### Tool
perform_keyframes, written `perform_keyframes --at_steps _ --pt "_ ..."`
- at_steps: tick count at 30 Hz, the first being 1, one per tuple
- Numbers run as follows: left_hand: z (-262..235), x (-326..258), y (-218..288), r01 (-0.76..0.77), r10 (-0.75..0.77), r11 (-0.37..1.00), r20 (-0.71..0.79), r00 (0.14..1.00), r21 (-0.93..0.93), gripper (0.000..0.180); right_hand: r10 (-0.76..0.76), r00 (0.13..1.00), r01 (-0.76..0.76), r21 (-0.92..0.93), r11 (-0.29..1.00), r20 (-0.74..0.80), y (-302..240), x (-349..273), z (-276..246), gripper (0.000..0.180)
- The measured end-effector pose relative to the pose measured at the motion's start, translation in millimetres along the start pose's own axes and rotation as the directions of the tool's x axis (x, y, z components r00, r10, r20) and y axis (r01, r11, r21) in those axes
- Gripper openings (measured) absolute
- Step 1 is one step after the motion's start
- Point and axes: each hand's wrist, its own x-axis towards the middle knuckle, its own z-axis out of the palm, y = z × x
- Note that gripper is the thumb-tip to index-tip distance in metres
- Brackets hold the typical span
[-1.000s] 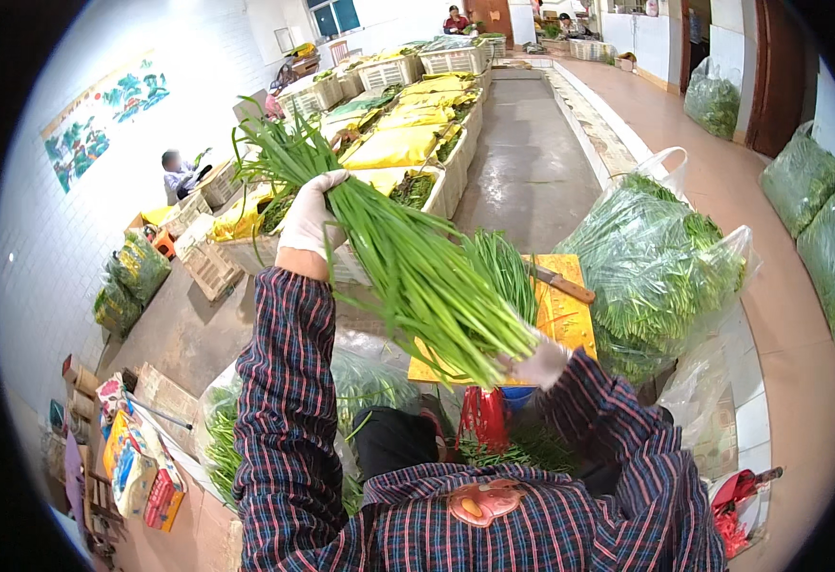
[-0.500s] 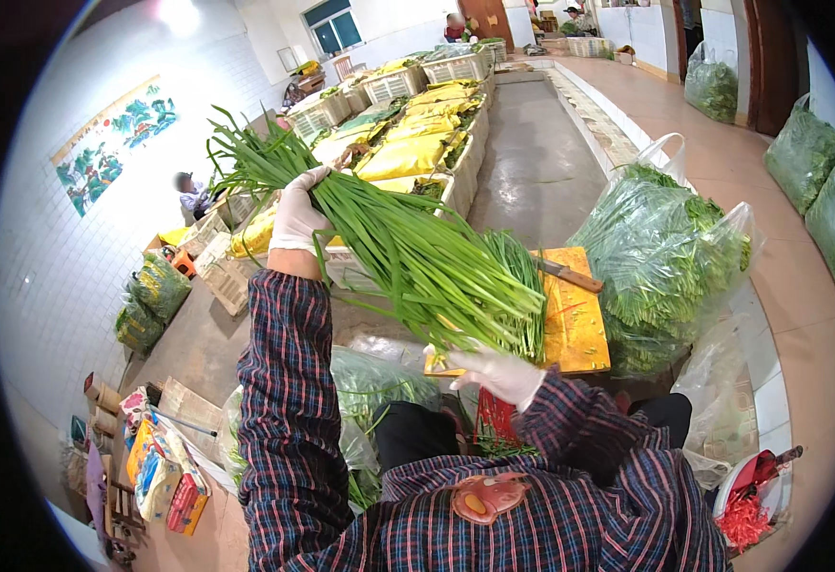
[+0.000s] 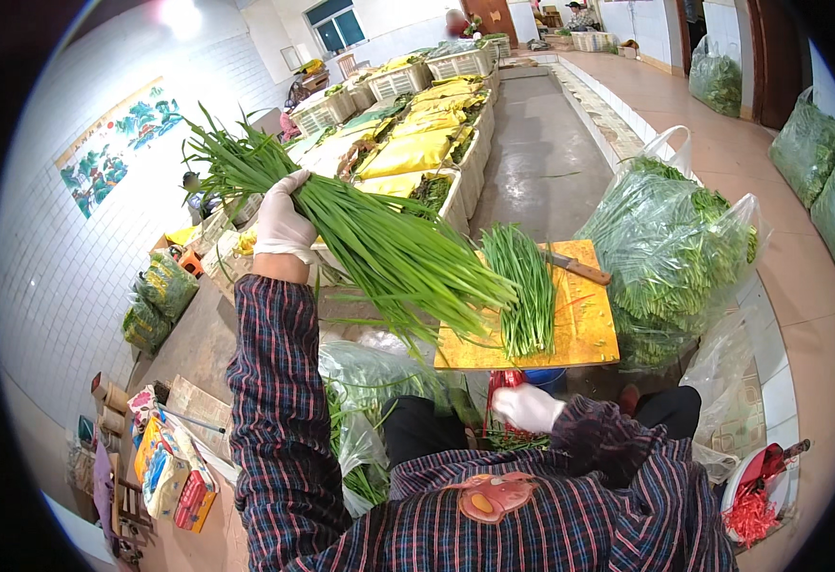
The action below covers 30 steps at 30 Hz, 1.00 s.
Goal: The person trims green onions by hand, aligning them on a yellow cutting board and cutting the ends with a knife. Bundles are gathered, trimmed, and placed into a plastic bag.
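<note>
Long green stalks (image 3: 393, 253) (aslant, midair)

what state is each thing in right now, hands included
Left hand, gloved, closed around the held bundle
Held bundle, raised at a slant, ends fanned out
Right hand, gloved, beside the red strips; grip unclear
Red strips, gathered below the board's near edge
Second bundle, lying on the yellow board
Yellow board, strewn with small bits
Knife, lying unheld
Large clear bag, filled with greens
</note>
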Motion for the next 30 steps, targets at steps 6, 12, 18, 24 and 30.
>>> perform_keyframes --at_steps 6,12,18,24,30 --pt "13 -9 0 0.022 -0.019 0.998 0.061 0.998 -0.058 0.009 0.589 0.748 -0.644 0.121 0.755 0.306 -17 -26 -33 0.043" --pt "10 -9 4 0.030 -0.026 0.996 0.046 0.999 -0.087 0.011 0.657 0.750 0.009 0.995 0.098 -0.072 -56 102 -97 0.050" --pt "20 -7 1 0.001 0.000 0.997 0.022 1.000 -0.071 0.009 0.701 0.713 0.146 0.975 -0.166 0.013 -29 109 -62 0.029" --pt "16 -13 -3 0.006 -0.008 0.997 -0.026 1.000 -0.073 0.010 0.727 0.686 0.168 0.968 -0.186 0.020 -52 110 -74 0.027" --pt "11 -12 -3 0.042 -0.042 0.995 -0.004 0.999 -0.087 0.011 0.717 0.687 0.080 0.993 0.085 -0.117 -36 107 -62 0.027"
